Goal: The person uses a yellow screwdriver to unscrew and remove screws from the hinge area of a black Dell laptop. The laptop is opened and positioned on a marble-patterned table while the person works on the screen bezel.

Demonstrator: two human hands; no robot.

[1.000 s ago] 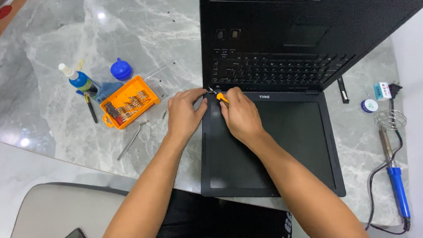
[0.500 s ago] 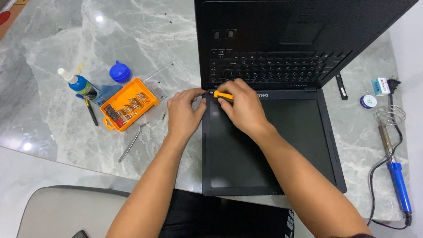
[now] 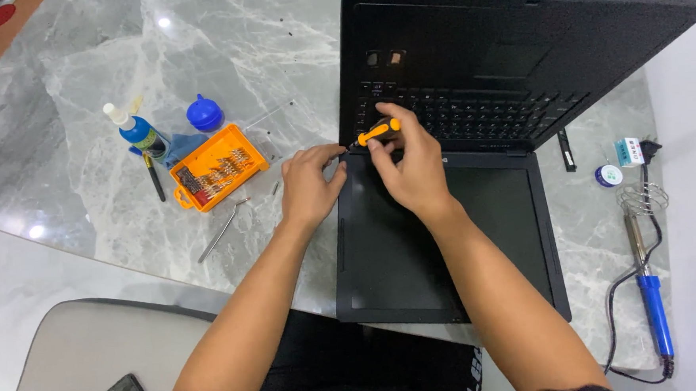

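Right hand (image 3: 411,162) grips the orange-handled screwdriver (image 3: 378,130), its tip apparently pointing left toward the laptop (image 3: 445,238) hinge; left hand (image 3: 309,182) curled, fingertips pressing the laptop's edge.

The table (image 3: 81,98) is looking like smooth, shiny grey marble. The laptop (image 3: 515,44) is showing dull black plastic. The screwdriver (image 3: 378,130) is showing orange plastic, like the glossy orange box (image 3: 218,177). The tweezers (image 3: 219,235) are shining like metal.

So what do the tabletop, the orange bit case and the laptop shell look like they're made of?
Tabletop: polished grey marble or a lookalike, with white veins and lamp glare. Bit case: likely moulded plastic, with a uniform bright orange colour. Laptop: matte black, probably plastic, showing no glare.
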